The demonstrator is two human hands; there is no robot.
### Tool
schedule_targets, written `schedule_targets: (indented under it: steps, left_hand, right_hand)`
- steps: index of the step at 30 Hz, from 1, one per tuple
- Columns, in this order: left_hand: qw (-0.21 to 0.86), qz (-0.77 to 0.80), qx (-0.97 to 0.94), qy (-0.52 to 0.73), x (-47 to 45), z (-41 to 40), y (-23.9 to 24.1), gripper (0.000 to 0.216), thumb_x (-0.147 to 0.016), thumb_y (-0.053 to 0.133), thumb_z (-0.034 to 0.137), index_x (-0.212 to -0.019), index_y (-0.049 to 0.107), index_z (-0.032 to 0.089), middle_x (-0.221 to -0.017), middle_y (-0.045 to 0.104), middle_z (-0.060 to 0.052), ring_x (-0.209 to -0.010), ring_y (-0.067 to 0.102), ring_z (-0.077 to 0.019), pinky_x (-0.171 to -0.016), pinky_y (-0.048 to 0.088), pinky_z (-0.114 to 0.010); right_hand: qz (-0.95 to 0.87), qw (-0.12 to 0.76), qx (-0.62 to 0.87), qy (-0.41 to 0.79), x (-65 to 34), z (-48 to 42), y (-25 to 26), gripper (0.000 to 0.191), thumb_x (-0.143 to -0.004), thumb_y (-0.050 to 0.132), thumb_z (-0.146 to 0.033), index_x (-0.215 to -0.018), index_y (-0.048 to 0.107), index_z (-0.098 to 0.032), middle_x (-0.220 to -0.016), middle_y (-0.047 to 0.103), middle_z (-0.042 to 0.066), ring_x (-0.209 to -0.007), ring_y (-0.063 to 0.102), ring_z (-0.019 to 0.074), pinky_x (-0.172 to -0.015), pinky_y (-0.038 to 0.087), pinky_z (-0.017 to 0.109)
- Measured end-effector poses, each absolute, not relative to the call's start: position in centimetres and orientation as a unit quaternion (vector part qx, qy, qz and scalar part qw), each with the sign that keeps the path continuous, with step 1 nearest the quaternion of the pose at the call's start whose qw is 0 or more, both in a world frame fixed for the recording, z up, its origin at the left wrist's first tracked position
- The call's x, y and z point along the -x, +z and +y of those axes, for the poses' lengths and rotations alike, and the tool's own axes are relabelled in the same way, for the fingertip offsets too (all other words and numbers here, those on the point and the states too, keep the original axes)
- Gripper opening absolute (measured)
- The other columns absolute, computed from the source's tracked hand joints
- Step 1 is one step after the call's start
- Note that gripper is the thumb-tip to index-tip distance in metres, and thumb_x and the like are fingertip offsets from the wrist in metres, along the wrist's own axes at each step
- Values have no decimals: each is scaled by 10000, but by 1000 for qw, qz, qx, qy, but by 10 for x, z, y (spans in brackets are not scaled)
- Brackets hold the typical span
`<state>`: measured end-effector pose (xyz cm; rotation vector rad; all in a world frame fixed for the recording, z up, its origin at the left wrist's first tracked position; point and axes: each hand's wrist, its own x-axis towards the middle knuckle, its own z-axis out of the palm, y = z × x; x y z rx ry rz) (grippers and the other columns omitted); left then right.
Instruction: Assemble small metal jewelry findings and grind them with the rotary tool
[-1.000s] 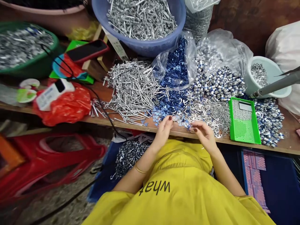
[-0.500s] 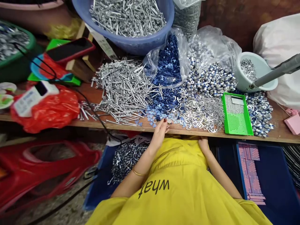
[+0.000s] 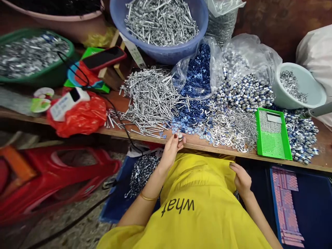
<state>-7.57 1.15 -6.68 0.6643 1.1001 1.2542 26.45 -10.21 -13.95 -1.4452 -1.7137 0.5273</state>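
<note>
At the front edge of the wooden bench, my left hand is closed, its thumb and fingers pinching a small silver cylindrical part. My right hand is over my lap, below the bench edge, with curled fingers; whatever it may hold is too small to make out. Just beyond my left hand lie blue three-armed pieces. Silver pins with looped ends form a heap to their left. Flat silver hooks and blue-and-silver cylinders are heaped to the right.
A green tray with tiny metal parts sits at the front right, near a pale bowl. A blue basin of pins stands behind. On the left are a red bag, a phone, a cable and a red stool.
My right hand has come out from under the bench edge, back toward me and to the right. My left hand has lifted slightly with the small cylinder. The view has shifted left.
</note>
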Motion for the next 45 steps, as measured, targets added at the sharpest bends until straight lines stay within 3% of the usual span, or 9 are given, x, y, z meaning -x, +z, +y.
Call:
schedule_targets:
  steps: [2, 4, 6, 10, 13, 20, 28, 41, 45]
  left_hand:
    - [636, 461, -295, 544, 69, 15, -65, 426, -870, 623, 561, -1005, 665, 159, -813, 585, -36, -596, 378, -87, -551, 323, -217]
    - [648, 441, -303, 542, 62, 18, -62, 407, -891, 603, 545, -1016, 669, 163, -833, 590, -44, -611, 381, -92, -558, 326, -222]
    - [656, 426, -311, 540, 59, 19, -58, 402, -910, 580, 541, -1031, 671, 169, -847, 589, -47, -616, 378, -93, -559, 327, -223]
    - [636, 427, -317, 559, 73, 13, -55, 405, -916, 575, 539, -1055, 671, 171, -848, 577, -45, -623, 376, -91, -558, 330, -217]
    - [606, 454, -304, 578, 91, 4, -59, 393, -921, 568, 534, -1097, 648, 192, -849, 582, -41, -615, 372, -95, -559, 329, -220]
    - [605, 468, -323, 557, 91, 2, -64, 393, -932, 536, 542, -1098, 634, 199, -891, 605, -55, -655, 425, -114, -618, 369, -244]
    - [641, 448, -350, 516, 81, 12, -63, 359, -960, 499, 516, -1112, 622, 215, -899, 603, -45, -647, 421, -108, -635, 366, -245]
    - [648, 482, -362, 465, 65, 0, -64, 401, -936, 515, 554, -1105, 624, 207, -897, 603, -39, -812, 546, -142, -695, 400, -221]
    - [644, 481, -377, 460, 61, 2, -62, 429, -926, 516, 572, -1119, 637, 208, -909, 613, -48, -793, 543, -147, -685, 414, -224]
  right_hand:
    - [-765, 377, 490, 180, -245, -87, -101, 439, -884, 512, -72, -1251, 656, -265, -1198, 720, 61, -1127, 686, 215, -950, 599, 382]
    - [-737, 449, 483, 148, -223, -56, -67, 525, -897, 520, -49, -1367, 553, -279, -1245, 696, 65, -1117, 691, 210, -918, 617, 379]
    - [-723, 489, 470, 130, -206, -16, -42, 519, -910, 542, -66, -1372, 532, -301, -1235, 698, 49, -1061, 710, 197, -875, 626, 366]
    - [-773, 410, 478, 75, -187, 57, -22, 329, -958, 511, -137, -1246, 618, -255, -1147, 723, 58, -1062, 688, 194, -928, 570, 374]
    - [-810, 333, 481, 37, -172, 83, -23, 227, -975, 491, -189, -1119, 664, -217, -1160, 703, 87, -1127, 620, 233, -957, 500, 431]
    - [-857, 141, 496, 23, -116, 57, -56, 177, -970, 527, -276, -959, 691, -209, -978, 688, 77, -913, 495, 241, -753, 327, 386]
    - [-839, 136, 519, 97, -112, 44, -70, 221, -974, 528, -334, -1121, 629, -204, -1058, 660, 92, -956, 485, 252, -777, 327, 378]
    - [-857, 51, 508, 70, -103, 71, -56, 107, -889, 649, -266, -948, 644, -177, -1003, 642, 115, -946, 503, 277, -744, 347, 375]
    - [-843, 148, 492, 157, -109, 72, -53, 98, -919, 589, -210, -895, 680, -185, -916, 684, 95, -903, 577, 242, -767, 435, 360]
